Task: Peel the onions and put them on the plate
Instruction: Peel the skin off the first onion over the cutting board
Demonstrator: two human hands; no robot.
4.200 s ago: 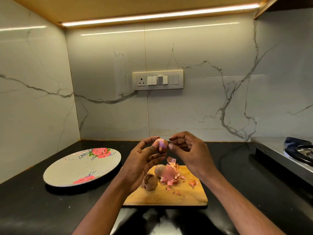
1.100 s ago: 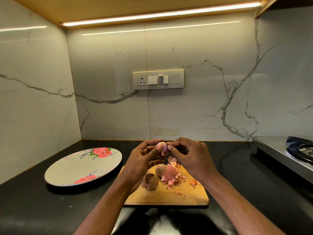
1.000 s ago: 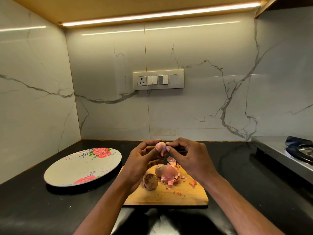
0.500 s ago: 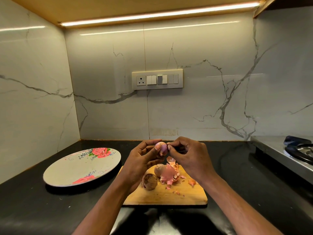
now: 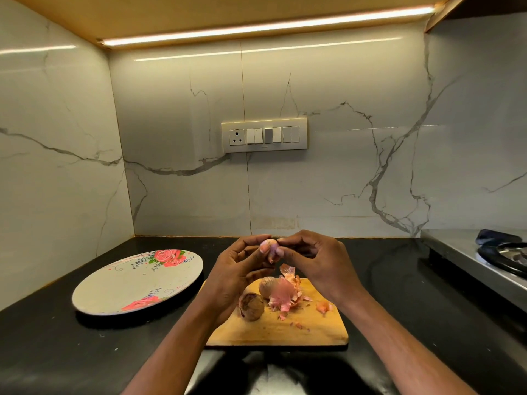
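My left hand [image 5: 238, 269] holds a small pinkish onion [image 5: 271, 248] between thumb and fingertips, raised above the wooden cutting board [image 5: 288, 329]. My right hand [image 5: 316, 262] pinches the onion's right side with thumb and forefinger. Two unpeeled brown onions lie on the board: one [image 5: 251, 306] near its left edge, another [image 5: 267, 286] just behind it. A heap of pink onion skins [image 5: 285, 295] lies beside them. The floral plate [image 5: 137, 280] sits to the left with nothing on it.
The black counter [image 5: 399, 295] runs to marble walls at the back and left. A steel stove [image 5: 484, 258] with a burner stands at the right. A switch panel [image 5: 264, 135] is on the back wall. A loose skin scrap [image 5: 323, 307] lies on the board's right.
Both hands have closed in on the onion since four seconds ago, when the right hand was slightly apart from it. In the last second they have barely shifted.
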